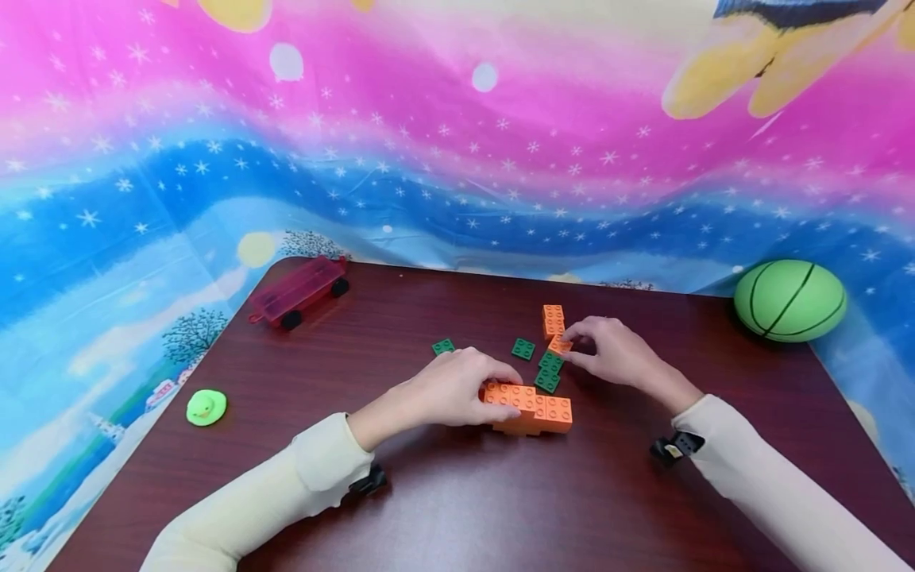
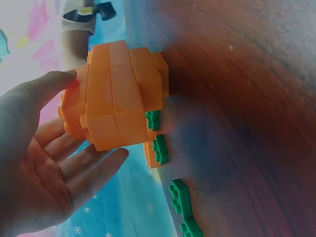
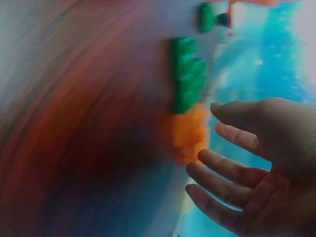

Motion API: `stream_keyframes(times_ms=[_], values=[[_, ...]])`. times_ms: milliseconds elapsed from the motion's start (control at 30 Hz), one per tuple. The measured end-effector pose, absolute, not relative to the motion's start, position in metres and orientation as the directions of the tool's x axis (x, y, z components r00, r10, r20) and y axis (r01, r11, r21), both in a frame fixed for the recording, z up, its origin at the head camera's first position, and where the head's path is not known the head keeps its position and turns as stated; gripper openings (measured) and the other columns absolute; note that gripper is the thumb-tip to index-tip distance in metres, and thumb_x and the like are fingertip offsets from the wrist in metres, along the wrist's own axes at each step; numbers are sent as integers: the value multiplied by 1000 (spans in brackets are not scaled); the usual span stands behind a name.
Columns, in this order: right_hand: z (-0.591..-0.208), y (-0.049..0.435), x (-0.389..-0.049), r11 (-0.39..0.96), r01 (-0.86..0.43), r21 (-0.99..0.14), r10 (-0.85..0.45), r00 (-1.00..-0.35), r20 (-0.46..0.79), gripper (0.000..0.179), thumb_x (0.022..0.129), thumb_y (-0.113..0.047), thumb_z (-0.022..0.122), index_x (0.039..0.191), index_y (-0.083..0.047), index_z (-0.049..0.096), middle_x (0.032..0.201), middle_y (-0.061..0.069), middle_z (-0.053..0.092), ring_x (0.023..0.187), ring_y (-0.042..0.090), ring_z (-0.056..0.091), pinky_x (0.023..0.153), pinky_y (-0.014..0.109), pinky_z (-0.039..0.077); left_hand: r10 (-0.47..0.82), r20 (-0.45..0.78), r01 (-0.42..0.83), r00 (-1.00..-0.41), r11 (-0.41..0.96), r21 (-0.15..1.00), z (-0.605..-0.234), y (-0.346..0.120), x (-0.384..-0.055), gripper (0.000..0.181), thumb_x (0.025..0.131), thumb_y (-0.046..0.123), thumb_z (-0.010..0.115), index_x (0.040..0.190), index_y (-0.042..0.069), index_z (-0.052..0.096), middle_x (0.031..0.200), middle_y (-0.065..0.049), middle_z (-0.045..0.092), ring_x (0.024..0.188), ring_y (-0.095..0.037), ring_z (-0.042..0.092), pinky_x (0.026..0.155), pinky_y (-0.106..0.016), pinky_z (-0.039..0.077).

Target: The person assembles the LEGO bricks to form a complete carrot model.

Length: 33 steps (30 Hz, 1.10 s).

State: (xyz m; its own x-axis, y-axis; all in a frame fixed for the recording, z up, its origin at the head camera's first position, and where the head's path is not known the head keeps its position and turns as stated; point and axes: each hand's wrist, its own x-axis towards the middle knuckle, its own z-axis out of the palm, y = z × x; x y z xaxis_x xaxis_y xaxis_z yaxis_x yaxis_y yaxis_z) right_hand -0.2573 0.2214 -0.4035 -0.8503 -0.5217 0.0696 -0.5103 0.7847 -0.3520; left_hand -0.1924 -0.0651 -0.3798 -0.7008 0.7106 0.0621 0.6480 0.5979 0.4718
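Observation:
My left hand point(image 1: 461, 391) grips a stack of orange toy building bricks point(image 1: 552, 411), thumb on the near side and fingers on the far side. In the left wrist view the stack point(image 2: 118, 98) has several layers stepped against one another. My right hand point(image 1: 618, 353) is at a small orange brick point(image 1: 560, 345), its fingers spread and slightly bent. The right wrist view, blurred, has the fingertips point(image 3: 195, 170) right beside the orange brick point(image 3: 189, 133). Green bricks point(image 1: 548, 373) lie in line with that brick, and another orange brick point(image 1: 554, 320) sits just behind it.
Two more green bricks lie apart: one square brick point(image 1: 523, 349) and one partly behind the left hand point(image 1: 443, 345). A red toy wagon point(image 1: 303, 292) stands back left, a green toy duck point(image 1: 206, 407) left, and a green ball point(image 1: 789, 300) back right. A printed cloth point(image 1: 429, 171) hangs behind the table.

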Motion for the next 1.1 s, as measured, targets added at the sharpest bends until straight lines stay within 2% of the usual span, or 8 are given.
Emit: stream_keyframes(times_ms=[133, 367, 600, 800, 967, 1100], values=[[-418, 221, -266, 800, -495, -339, -512, -858, 46, 20, 91, -22, 79, 109, -12, 76, 107, 7, 75, 93, 23, 68, 84, 44, 59, 709, 96, 654, -699, 579, 487, -380, -65, -190, 37, 92, 44, 75, 125, 26, 74, 120, 12, 75, 99, -2, 68, 76, -22, 53], [-424, 221, -271, 793, -497, -353, -496, -863, 99, 9, 89, -18, 81, 95, -15, 75, 95, 2, 76, 84, 16, 67, 79, 41, 58, 706, 114, 655, -699, 569, 497, -377, -64, -189, 32, 92, 40, 76, 120, 23, 76, 119, 8, 76, 97, -4, 68, 72, -20, 52], [-426, 229, -270, 786, -493, -372, -494, -863, 100, 13, 87, -20, 84, 90, -17, 72, 87, -1, 74, 74, 12, 58, 71, 33, 51, 699, 80, 636, -710, 589, 499, -376, -63, -190, 31, 93, 40, 75, 121, 26, 75, 120, 10, 75, 100, -5, 67, 73, -21, 52], [-423, 232, -266, 772, -511, -377, -494, -857, 150, 14, 86, -18, 84, 87, -18, 71, 85, -3, 73, 72, 14, 57, 69, 31, 47, 699, 71, 632, -712, 594, 498, -377, -62, -192, 30, 93, 41, 75, 119, 27, 75, 119, 12, 74, 98, -4, 66, 72, -22, 51], [-407, 230, -251, 717, -570, -401, -510, -821, 256, 16, 83, -17, 86, 88, -15, 71, 88, -2, 74, 76, 19, 66, 70, 36, 55, 699, 72, 631, -712, 590, 503, -378, -62, -192, 30, 92, 41, 75, 119, 27, 75, 118, 12, 74, 96, -3, 66, 72, -22, 51], [-389, 225, -230, 667, -597, -446, -523, -801, 291, 20, 82, -17, 87, 90, -18, 69, 91, -5, 73, 81, 12, 70, 75, 36, 61, 698, 77, 632, -712, 590, 502, -379, -62, -192, 30, 92, 41, 76, 119, 27, 75, 117, 12, 75, 94, -3, 65, 72, -22, 51]])
